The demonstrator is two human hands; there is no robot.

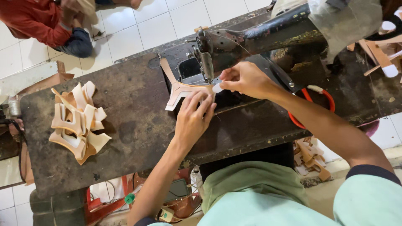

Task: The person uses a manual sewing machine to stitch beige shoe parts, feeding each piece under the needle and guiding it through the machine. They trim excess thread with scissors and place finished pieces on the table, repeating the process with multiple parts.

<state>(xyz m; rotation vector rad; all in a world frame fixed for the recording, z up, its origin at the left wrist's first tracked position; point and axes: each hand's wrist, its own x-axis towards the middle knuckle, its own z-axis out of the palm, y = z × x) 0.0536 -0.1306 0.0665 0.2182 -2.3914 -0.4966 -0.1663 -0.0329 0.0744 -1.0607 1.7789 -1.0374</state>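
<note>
Both hands work at the needle of an old black sewing machine [251, 35] that stands on a dark, worn worktop [134, 125]. The left hand [193, 119] lies flat with its fingers spread and extended, pressing down on a tan leather piece [184, 90] shaped with branching straps; it grips nothing, only holds the piece against the machine bed. One strap of that piece runs up and away past the left side of the needle, while its wider part sits just under the presser foot. The right hand [245, 79] is closed in a pinch, thumb and forefinger holding a small white tab [217, 88] right at the edge of the leather piece, beside the needle.

Well to the left on the worktop lies a loose pile of cut leather pieces [77, 121], tan on one face and pale on the other, heaped on one another. Red-handled scissors [312, 106] rest near the right forearm, partly hidden by it. More leather scraps [310, 159] lie on the floor below the worktop's right edge, and further strips sit at the far right of the worktop. Another person in a red sleeve [37, 21] crouches on the white tiled floor [138, 29] at upper left.
</note>
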